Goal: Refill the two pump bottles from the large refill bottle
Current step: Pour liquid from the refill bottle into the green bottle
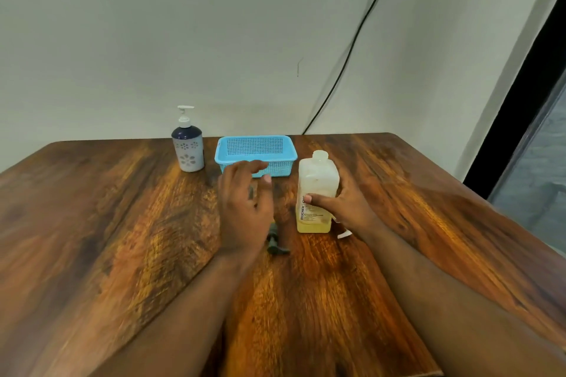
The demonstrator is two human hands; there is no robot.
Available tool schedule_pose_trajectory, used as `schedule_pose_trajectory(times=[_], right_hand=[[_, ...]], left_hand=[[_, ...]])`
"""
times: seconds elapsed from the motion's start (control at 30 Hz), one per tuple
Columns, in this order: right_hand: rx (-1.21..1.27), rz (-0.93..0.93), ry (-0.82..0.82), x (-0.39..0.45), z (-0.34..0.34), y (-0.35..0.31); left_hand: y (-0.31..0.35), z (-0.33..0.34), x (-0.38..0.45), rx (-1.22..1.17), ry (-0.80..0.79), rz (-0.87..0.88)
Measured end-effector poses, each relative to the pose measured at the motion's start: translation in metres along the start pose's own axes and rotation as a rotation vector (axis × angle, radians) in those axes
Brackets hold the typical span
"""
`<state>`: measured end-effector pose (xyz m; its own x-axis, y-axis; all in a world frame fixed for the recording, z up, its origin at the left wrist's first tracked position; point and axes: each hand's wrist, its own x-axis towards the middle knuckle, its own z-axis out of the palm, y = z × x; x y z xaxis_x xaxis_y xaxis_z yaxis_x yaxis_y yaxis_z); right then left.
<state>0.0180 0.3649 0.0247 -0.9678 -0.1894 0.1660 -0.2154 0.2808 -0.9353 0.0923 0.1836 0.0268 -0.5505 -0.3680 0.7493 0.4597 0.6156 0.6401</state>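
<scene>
Roughly, scene: 1 wooden table against a pale wall, with a blue basket at the back.
Refill bottle: the large refill bottle stood upright near the table's middle, cap off, yellow liquid only in its lowest part.
Right hand: the right hand was wrapped around the bottle's lower body, thumb across the label.
Left hand: the left hand hovered open, fingers spread, holding nothing, blurred above the table.
Pump bottle: 1 floral pump bottle stood left of the basket, pump on; a 2nd was not visible.
Loose parts: a dark pump head lay near the left wrist; a white piece showed behind the right wrist.
Handling: likely light, being nearly empty; plastic walls probably flex and may be soapy-slick, so gripping the flat sides mid-body looked safest.
</scene>
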Motion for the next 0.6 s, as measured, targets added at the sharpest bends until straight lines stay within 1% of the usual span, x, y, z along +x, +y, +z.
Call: schedule_pose_trajectory(times=[0.07,0.13,0.2,0.27,0.33,0.4,0.5,0.6], right_hand=[[0.063,0.001,0.019,0.001,0.003,0.000],[0.086,-0.005,0.039,0.002,0.007,-0.003],[0.037,-0.055,0.030,0.001,0.012,-0.009],[-0.046,-0.105,-0.013,0.000,0.017,-0.018],[-0.113,-0.155,-0.061,0.001,0.020,-0.026],[-0.202,-0.213,-0.088,0.003,0.022,-0.033],[-0.391,-0.309,-0.143,0.010,0.024,-0.046],[-0.523,-0.368,-0.212,0.022,0.026,-0.053]], left_hand=[[-0.018,-0.017,-0.009,0.058,0.042,-0.051],[-0.036,-0.030,-0.016,0.151,0.046,-0.174],[-0.052,-0.035,-0.021,0.177,-0.055,-0.324],[-0.061,-0.035,-0.023,0.122,-0.163,-0.400],[-0.067,-0.033,-0.019,0.013,-0.219,-0.426],[-0.073,-0.032,-0.013,-0.062,-0.276,-0.396],[-0.084,-0.035,-0.005,-0.130,-0.332,-0.367],[-0.090,-0.036,-0.004,-0.128,-0.339,-0.330]])
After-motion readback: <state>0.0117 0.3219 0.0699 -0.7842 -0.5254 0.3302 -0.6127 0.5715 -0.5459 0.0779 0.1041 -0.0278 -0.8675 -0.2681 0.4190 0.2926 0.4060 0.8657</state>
